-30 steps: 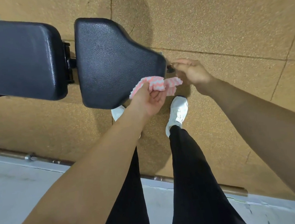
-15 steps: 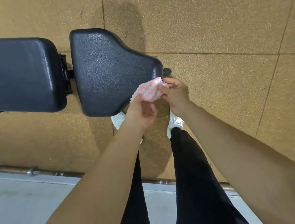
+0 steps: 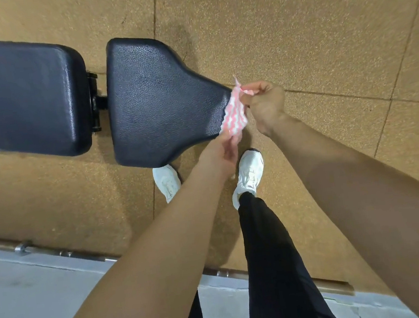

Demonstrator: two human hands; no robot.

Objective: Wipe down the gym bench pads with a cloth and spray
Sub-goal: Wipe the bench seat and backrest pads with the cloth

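At the seat pad's [image 3: 156,99] narrow tip, now stretched out, no longer bunched: pink-striped cloth [image 3: 233,115], pinched above by right grip [image 3: 265,104], below by left grip [image 3: 218,155]. Beside: back pad [image 3: 19,100]. Underneath: white shoes [image 3: 248,172].

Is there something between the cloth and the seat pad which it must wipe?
Nothing visible does. The left hand and the right hand pinch the cloth right at the narrow end of the seat pad, and the pad's top next to it is bare.
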